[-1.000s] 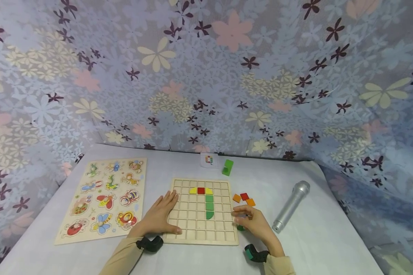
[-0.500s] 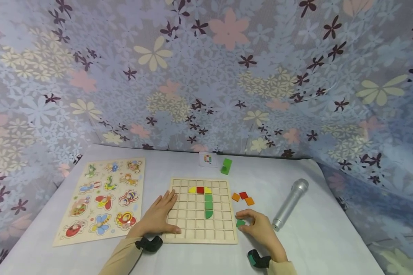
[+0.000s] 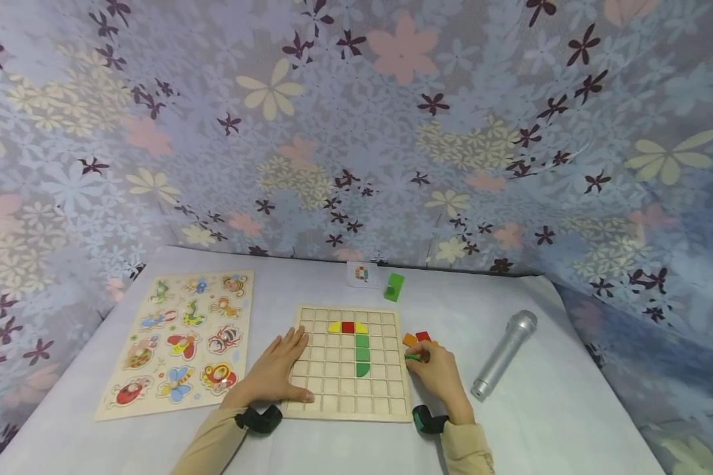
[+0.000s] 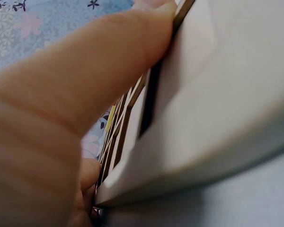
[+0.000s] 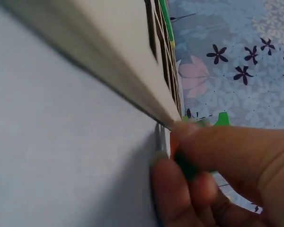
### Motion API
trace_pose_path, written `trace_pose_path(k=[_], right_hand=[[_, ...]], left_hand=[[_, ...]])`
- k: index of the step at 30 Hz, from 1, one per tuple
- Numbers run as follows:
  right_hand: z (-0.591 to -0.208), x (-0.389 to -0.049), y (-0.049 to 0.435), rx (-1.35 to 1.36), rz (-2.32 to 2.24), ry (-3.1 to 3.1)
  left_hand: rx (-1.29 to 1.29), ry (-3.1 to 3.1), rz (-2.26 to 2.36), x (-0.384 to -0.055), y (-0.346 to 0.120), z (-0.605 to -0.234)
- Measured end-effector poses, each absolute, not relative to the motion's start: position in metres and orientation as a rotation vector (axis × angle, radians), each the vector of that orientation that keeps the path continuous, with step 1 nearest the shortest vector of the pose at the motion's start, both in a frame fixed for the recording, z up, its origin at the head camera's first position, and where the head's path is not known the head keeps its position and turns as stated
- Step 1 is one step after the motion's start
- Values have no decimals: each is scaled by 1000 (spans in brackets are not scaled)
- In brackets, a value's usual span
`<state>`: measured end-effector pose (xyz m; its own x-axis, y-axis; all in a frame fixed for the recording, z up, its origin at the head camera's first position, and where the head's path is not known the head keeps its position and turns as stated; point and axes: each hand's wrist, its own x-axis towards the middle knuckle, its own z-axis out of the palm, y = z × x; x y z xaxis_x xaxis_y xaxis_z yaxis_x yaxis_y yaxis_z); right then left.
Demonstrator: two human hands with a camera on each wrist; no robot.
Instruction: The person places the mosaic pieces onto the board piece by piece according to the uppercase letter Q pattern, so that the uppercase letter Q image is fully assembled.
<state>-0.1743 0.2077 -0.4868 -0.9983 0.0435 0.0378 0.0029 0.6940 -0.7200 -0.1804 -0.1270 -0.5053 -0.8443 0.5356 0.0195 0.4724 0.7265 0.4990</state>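
A wooden grid board (image 3: 335,389) lies flat before me. On it, yellow tiles flank a red tile (image 3: 347,327), and green tiles (image 3: 362,348) run down from the right-hand yellow one. My left hand (image 3: 276,369) rests with spread fingers on the board's left edge, its thumb lying over the near left corner in the left wrist view. Just off the board's right edge, my right hand (image 3: 440,373) pinches a green tile (image 3: 412,357) between thumb and fingers; the fingers cover part of it in the right wrist view. Behind that hand lie orange and red tiles (image 3: 422,336), partly hidden.
An insect peg puzzle (image 3: 208,310) lies on the left. At the back are a small picture card (image 3: 362,274) and a light green piece (image 3: 394,287). A silver microphone (image 3: 504,356) lies to the right. Flowered cloth (image 3: 344,145) hangs behind the table.
My right hand has picked up the green tile from beside the board and moved slightly away from me, now overlapping the orange tiles. My left hand has stayed put.
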Motion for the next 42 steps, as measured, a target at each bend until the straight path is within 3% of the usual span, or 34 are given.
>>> trace_pose_path(k=[6, 12, 21, 42], right_hand=[[-476, -180, 187, -18, 1394, -2755], [-465, -187, 146, 202, 1638, -2749], [-475, -186, 97, 401, 1636, -2809], [-483, -175, 84, 349, 1259, -2895]], left_hand=[[806, 2806, 758, -180, -130, -505], [789, 2811, 753, -181, -131, -503], [775, 2806, 775, -181, -128, -502], [789, 2799, 778, -178, -127, -502]])
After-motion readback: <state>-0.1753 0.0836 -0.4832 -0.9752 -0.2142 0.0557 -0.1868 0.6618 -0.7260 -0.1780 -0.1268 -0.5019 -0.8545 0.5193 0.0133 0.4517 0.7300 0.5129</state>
